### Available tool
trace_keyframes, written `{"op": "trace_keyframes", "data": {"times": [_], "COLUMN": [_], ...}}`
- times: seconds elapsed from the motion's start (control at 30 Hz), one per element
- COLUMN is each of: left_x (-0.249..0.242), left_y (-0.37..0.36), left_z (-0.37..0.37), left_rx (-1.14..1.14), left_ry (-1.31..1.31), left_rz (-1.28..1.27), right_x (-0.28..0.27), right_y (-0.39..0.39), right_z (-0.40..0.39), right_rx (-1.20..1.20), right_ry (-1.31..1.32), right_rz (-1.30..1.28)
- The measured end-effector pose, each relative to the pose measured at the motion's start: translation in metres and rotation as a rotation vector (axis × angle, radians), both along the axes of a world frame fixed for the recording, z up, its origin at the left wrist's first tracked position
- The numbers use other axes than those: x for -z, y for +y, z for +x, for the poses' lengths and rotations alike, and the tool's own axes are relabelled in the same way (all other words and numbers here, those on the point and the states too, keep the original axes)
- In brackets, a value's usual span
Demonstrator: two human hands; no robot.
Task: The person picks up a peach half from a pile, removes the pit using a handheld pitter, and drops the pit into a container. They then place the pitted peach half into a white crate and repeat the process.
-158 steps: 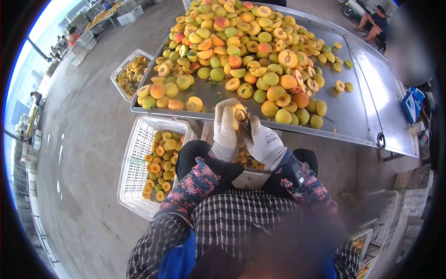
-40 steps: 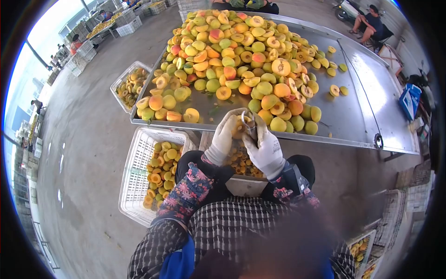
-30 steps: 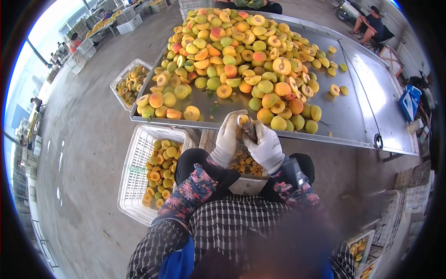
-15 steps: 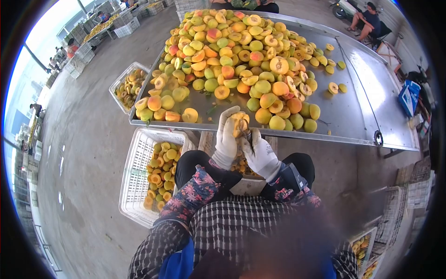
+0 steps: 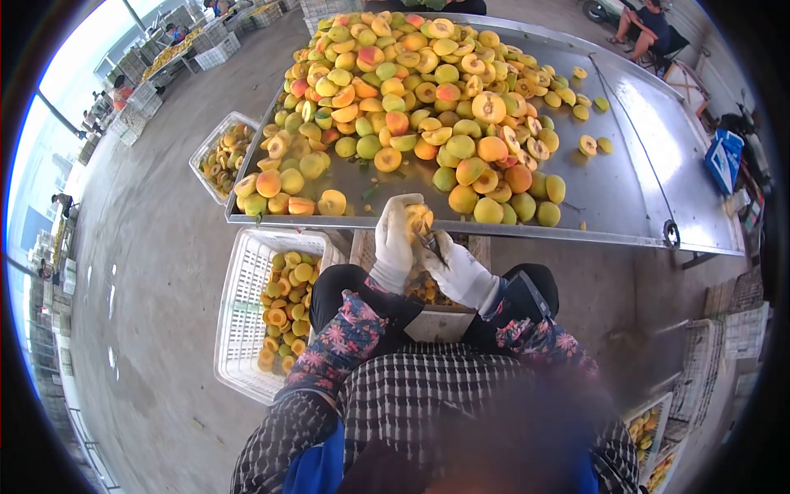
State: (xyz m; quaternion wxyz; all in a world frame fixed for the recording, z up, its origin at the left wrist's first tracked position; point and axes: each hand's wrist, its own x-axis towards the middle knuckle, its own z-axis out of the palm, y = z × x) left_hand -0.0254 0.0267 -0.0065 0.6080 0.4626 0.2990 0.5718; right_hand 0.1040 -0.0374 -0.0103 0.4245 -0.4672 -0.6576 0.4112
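My left hand [image 5: 396, 239], in a white glove, is closed around a cut yellow peach [image 5: 419, 219] just in front of the table's near edge. My right hand [image 5: 462, 272], also gloved, grips a small metal pitting tool [image 5: 429, 240]. Its working end meets the peach's cut face; the fingers hide most of its handle. Beyond both hands, a large heap of halved peaches [image 5: 395, 90] covers much of the metal table [image 5: 613, 181]. Under my hands stands a crate [image 5: 473, 247] with peach pieces in it, partly hidden by my hands.
A white plastic crate [image 5: 234, 329] of peach halves stands left of my knees. Another crate [image 5: 200, 160] touches the table's left side. A dark cord [image 5: 634, 136] crosses the table's right part. Stacked crates [image 5: 699, 370] stand at the right. A seated person [image 5: 650, 29] is at the back right.
The peach has turned a little in my left hand, and the tool's curved end shows less now. Both hands have stayed close together. The view has shifted slightly.
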Motion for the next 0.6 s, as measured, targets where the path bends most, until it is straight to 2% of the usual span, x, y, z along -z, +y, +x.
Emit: {"op": "trace_keyframes", "data": {"times": [0.1,0.2,0.33,0.43,0.47,0.6], "left_x": [-0.006,-0.016,-0.007,-0.011,-0.009,-0.003], "left_y": [-0.007,-0.011,-0.006,-0.011,-0.010,-0.003], "left_z": [0.004,0.004,0.012,0.017,0.016,0.007], "left_rx": [0.036,-0.024,-0.159,-0.200,-0.202,-0.047], "left_ry": [-0.261,-0.306,-0.296,-0.278,-0.257,-0.161], "left_rz": [-0.259,-0.342,-0.247,-0.208,-0.196,-0.349], "right_x": [-0.013,-0.013,-0.017,-0.006,-0.006,-0.016], "right_y": [0.001,0.010,0.007,-0.003,-0.002,-0.001], "right_z": [0.004,0.008,0.005,-0.010,-0.011,0.005], "right_rx": [-0.006,-0.120,0.111,0.167,0.138,0.045], "right_ry": [-0.218,0.052,-0.408,-0.333,-0.311,-0.693], "right_rz": [-0.027,-0.079,0.045,0.012,0.075,-0.044]}}
